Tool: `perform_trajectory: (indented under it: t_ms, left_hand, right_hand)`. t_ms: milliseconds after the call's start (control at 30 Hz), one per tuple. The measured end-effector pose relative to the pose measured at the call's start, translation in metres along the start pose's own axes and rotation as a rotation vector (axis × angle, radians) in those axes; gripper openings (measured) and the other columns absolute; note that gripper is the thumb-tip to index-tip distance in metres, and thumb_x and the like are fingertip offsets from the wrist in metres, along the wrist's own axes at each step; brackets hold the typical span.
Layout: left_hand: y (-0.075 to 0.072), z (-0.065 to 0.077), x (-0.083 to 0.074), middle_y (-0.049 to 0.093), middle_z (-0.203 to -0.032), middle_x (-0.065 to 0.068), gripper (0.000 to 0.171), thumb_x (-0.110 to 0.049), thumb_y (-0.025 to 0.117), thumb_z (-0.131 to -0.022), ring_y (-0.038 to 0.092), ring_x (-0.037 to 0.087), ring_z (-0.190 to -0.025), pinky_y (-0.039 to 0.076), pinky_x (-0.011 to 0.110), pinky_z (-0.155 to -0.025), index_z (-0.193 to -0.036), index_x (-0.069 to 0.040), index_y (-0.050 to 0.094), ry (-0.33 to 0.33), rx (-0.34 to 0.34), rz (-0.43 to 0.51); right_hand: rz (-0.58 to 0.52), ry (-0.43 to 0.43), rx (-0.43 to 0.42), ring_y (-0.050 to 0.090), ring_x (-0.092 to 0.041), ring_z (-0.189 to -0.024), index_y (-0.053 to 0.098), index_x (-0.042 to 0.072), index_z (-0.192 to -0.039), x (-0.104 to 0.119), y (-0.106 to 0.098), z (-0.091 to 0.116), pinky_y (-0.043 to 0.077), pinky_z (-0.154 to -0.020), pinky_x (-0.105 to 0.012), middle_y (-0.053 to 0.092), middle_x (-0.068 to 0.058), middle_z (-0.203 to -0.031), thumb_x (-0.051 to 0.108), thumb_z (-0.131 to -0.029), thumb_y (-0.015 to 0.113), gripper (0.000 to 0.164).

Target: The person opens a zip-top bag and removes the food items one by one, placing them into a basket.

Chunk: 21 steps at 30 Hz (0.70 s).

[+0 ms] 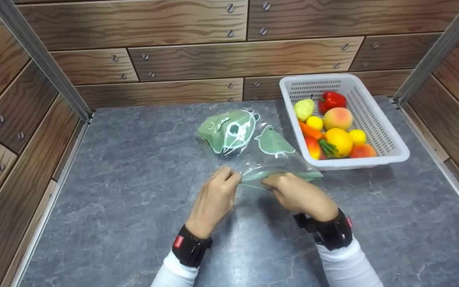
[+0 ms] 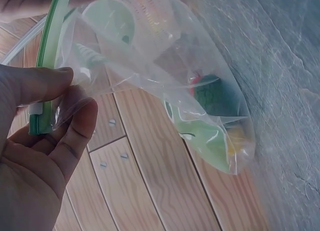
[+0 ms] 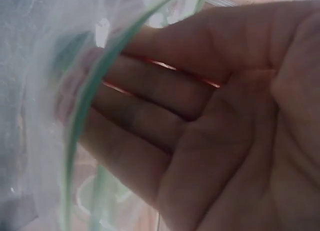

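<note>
A clear zip bag (image 1: pixel 274 144) with green cartoon prints lies on the grey table, its mouth towards me. My left hand (image 1: pixel 215 197) pinches the left end of the mouth. The left wrist view shows thumb and fingers there, by a white slider (image 2: pixel 36 109) on the green zip strip (image 2: pixel 50 46). My right hand (image 1: pixel 303 196) holds the mouth's edge farther right; in the right wrist view its fingertips lie behind the green strip (image 3: pixel 95 76). Inside the bag are a dark green and red thing (image 2: pixel 216 95) and something yellow (image 2: pixel 237 141), blurred by the plastic.
A white plastic basket (image 1: pixel 401 153) stands right of the bag, close to its right edge. It holds a red bell pepper (image 1: pixel 332 101), a peach (image 1: pixel 338 118), a carrot (image 1: pixel 311 130) and several other fruits. Wood-patterned walls (image 1: pixel 197 59) enclose the table (image 1: pixel 126 191).
</note>
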State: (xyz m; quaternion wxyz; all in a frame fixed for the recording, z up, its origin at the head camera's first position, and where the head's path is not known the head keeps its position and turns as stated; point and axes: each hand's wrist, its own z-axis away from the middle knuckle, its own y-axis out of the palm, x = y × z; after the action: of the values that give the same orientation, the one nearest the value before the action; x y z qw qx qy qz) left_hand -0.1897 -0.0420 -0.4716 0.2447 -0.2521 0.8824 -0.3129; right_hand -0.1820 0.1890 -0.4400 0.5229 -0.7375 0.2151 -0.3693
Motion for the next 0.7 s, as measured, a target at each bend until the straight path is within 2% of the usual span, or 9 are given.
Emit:
perform_trajectory:
  t_ms: [100, 167, 267, 400, 567, 700]
  left_hand:
    - [0.001, -0.001, 0.0, 0.058, -0.086, 0.003, 0.015, 0.01, 0.066, -0.088, 0.058, 0.016, -0.076, 0.055, 0.022, -0.065, -0.086, -0.005, 0.065, 0.017, -0.007, -0.004]
    - [0.002, -0.001, 0.0, 0.057, -0.085, 0.003, 0.014, 0.009, 0.067, -0.089, 0.056, 0.015, -0.074, 0.054, 0.021, -0.063, -0.085, -0.004, 0.065, 0.026, -0.014, -0.003]
    - [0.002, -0.002, -0.001, 0.056, -0.084, 0.002, 0.012, 0.006, 0.068, -0.091, 0.055, 0.015, -0.073, 0.053, 0.021, -0.062, -0.086, -0.005, 0.065, 0.032, -0.018, -0.003]
    - [0.004, -0.002, -0.003, 0.057, -0.085, 0.002, 0.011, 0.004, 0.07, -0.09, 0.056, 0.015, -0.073, 0.055, 0.022, -0.064, -0.087, -0.005, 0.066, 0.033, -0.016, -0.004]
    - [0.005, -0.002, -0.004, 0.058, -0.086, 0.002, 0.012, 0.006, 0.069, -0.089, 0.057, 0.015, -0.074, 0.055, 0.022, -0.064, -0.089, -0.006, 0.066, 0.038, 0.003, 0.0]
    - [0.005, -0.001, -0.005, 0.058, -0.085, 0.002, 0.013, 0.007, 0.067, -0.089, 0.056, 0.014, -0.074, 0.054, 0.021, -0.063, -0.089, -0.006, 0.067, 0.048, 0.018, 0.007]
  right_hand:
    - [0.021, 0.024, 0.031, 0.067, -0.024, -0.079, 0.067, 0.006, -0.097, -0.001, 0.006, -0.002, 0.059, -0.069, -0.039, 0.067, -0.007, -0.086, -0.013, -0.085, 0.057, 0.025]
    - [0.035, 0.043, 0.042, 0.067, -0.027, -0.078, 0.067, 0.005, -0.098, -0.001, 0.009, -0.004, 0.058, -0.068, -0.04, 0.066, -0.008, -0.085, -0.013, -0.083, 0.057, 0.025]
    - [0.058, 0.063, 0.049, 0.063, -0.029, -0.072, 0.064, 0.004, -0.09, -0.002, 0.015, -0.008, 0.055, -0.063, -0.04, 0.06, -0.008, -0.077, -0.011, -0.084, 0.058, 0.017]
    - [0.032, 0.091, 0.046, 0.064, -0.028, -0.068, 0.064, 0.005, -0.085, -0.003, 0.024, -0.013, 0.055, -0.059, -0.039, 0.062, -0.01, -0.074, -0.008, -0.087, 0.059, 0.014]
    - [-0.031, 0.107, -0.002, 0.069, -0.031, -0.077, 0.069, 0.002, -0.098, -0.009, 0.039, -0.019, 0.06, -0.068, -0.042, 0.072, -0.017, -0.088, -0.002, -0.091, 0.062, 0.011]
    - [-0.054, 0.083, -0.059, 0.07, -0.036, -0.091, 0.067, -0.005, -0.115, -0.017, 0.051, -0.024, 0.06, -0.083, -0.047, 0.072, -0.022, -0.106, -0.002, -0.087, 0.064, 0.028]
